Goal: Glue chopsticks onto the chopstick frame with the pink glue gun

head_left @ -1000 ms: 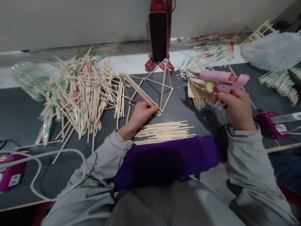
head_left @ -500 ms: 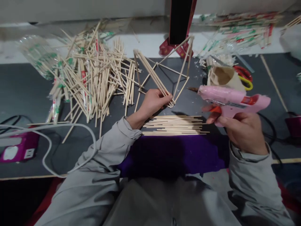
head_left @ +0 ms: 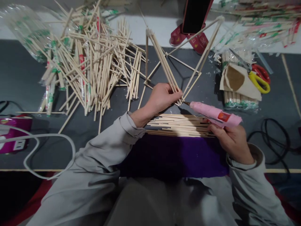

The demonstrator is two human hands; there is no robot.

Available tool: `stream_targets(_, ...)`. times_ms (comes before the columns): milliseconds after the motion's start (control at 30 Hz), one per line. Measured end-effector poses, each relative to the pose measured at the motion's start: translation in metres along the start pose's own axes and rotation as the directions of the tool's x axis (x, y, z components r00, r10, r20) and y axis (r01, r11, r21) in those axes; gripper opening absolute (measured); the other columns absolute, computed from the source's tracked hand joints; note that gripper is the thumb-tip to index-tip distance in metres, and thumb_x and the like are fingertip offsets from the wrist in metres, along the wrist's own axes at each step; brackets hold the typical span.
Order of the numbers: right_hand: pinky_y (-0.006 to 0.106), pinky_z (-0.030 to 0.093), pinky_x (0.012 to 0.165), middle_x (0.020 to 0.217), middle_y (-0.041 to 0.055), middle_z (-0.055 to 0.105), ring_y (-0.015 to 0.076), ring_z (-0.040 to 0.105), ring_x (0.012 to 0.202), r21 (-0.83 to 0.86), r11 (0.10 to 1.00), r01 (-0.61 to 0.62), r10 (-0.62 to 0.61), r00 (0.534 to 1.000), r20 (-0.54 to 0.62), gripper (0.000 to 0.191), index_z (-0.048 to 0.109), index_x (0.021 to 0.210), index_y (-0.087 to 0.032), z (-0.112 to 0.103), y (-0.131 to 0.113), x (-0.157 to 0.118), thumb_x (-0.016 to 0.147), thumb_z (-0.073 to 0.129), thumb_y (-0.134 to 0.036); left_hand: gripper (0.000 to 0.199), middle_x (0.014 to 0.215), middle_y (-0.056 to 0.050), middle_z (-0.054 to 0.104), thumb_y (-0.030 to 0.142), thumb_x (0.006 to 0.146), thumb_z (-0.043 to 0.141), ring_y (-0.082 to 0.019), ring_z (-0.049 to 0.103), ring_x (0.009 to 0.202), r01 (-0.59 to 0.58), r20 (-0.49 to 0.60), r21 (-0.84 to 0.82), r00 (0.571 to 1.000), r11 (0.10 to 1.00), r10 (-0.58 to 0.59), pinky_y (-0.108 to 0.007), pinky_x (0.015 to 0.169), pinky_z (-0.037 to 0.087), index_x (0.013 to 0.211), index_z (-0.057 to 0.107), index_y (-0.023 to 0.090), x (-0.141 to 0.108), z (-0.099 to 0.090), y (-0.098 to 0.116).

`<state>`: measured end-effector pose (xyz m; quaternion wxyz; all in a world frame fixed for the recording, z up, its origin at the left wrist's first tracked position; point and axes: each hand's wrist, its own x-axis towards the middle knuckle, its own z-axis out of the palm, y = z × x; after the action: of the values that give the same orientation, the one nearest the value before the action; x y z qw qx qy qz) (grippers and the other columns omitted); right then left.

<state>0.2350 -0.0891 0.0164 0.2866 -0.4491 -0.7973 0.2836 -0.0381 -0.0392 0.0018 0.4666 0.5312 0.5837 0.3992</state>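
A frame of glued wooden sticks (head_left: 198, 72) stands on the dark table in front of me. My left hand (head_left: 163, 97) pinches the lower end of several slanting sticks (head_left: 164, 62) at the frame's near corner. In my right hand (head_left: 232, 139) is a pink hot glue gun (head_left: 211, 113), gripped by its handle. Its metal nozzle is at that same corner, just beside my left fingertips; whether it touches the wood I cannot tell. Below both hands lies a row of loose sticks (head_left: 178, 125) along the edge of a purple cloth (head_left: 202, 153).
A big heap of sticks (head_left: 101, 69) lies to the left, some in plastic wrappers. Scissors (head_left: 260, 78) and a packed bundle (head_left: 231, 99) sit on the right. A phone (head_left: 196, 15) stands at the back. White cable (head_left: 72, 150) and black cable (head_left: 282, 138) flank me.
My right hand has brought the glue gun left and down, so its nozzle is now at the frame's near corner. My left hand keeps its pinch on the sticks. The view has shifted.
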Motion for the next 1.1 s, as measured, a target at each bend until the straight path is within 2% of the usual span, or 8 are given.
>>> stream_targets(133, 0.035, 0.059, 0.086, 0.109, 0.0097, 0.076, 0.0223, 0.073, 0.098, -0.039, 0.998, 0.040, -0.041, 0.999, -0.030, 0.020, 0.073, 0.107, -0.019, 0.004, 0.004, -0.001, 0.093, 0.063, -0.027, 0.023, 0.074, -0.005, 0.070, 0.032, 0.079, 0.065, -0.013, 0.062, 0.064, 0.014, -0.012, 0.017, 1.000, 1.000, -0.014, -0.022, 0.055, 0.044, 0.083, 0.076, 0.013, 0.000, 0.001, 0.002)
stream_targets(333, 0.045, 0.058, 0.094, 0.119, 0.0116, 0.074, 0.0281, 0.071, 0.110, -0.080, 0.997, 0.020, -0.020, 1.000, 0.010, 0.033, 0.071, 0.124, -0.023, 0.009, 0.005, -0.001, 0.094, 0.060, -0.032, 0.021, 0.076, -0.005, 0.071, 0.030, 0.081, 0.064, -0.013, 0.062, 0.066, 0.011, -0.006, 0.048, 1.000, 0.999, -0.011, -0.022, 0.058, 0.044, 0.085, 0.077, 0.013, -0.001, 0.001, 0.006)
stream_targets(433, 0.046, 0.058, 0.094, 0.118, 0.0130, 0.074, 0.0289, 0.071, 0.109, -0.107, 0.994, 0.031, -0.034, 0.999, -0.021, 0.034, 0.070, 0.125, -0.022, 0.011, 0.004, -0.002, 0.094, 0.061, -0.031, 0.021, 0.075, -0.005, 0.071, 0.028, 0.081, 0.063, -0.013, 0.061, 0.067, 0.023, -0.004, 0.056, 1.000, 0.998, -0.023, -0.022, 0.059, 0.043, 0.086, 0.077, 0.013, -0.002, 0.001, 0.007)
stream_targets(700, 0.042, 0.057, 0.095, 0.123, 0.0136, 0.073, 0.0275, 0.070, 0.112, -0.184, 0.980, 0.075, -0.082, 0.996, -0.031, 0.041, 0.066, 0.134, -0.021, 0.014, 0.002, -0.002, 0.093, 0.062, -0.027, 0.018, 0.073, -0.005, 0.070, 0.026, 0.081, 0.064, -0.014, 0.060, 0.066, 0.022, -0.015, 0.052, 1.000, 0.998, -0.021, -0.023, 0.058, 0.042, 0.084, 0.077, 0.013, -0.003, 0.001, 0.009)
stream_targets(1100, 0.037, 0.059, 0.090, 0.121, 0.0098, 0.073, 0.0258, 0.072, 0.107, -0.313, 0.940, 0.136, -0.153, 0.988, -0.029, 0.041, 0.062, 0.135, -0.024, 0.017, 0.005, -0.003, 0.093, 0.062, -0.027, 0.019, 0.075, -0.005, 0.071, 0.026, 0.083, 0.063, -0.015, 0.061, 0.069, 0.026, -0.019, 0.077, 1.000, 0.997, -0.024, -0.024, 0.059, 0.042, 0.082, 0.076, 0.013, -0.005, 0.000, 0.012)
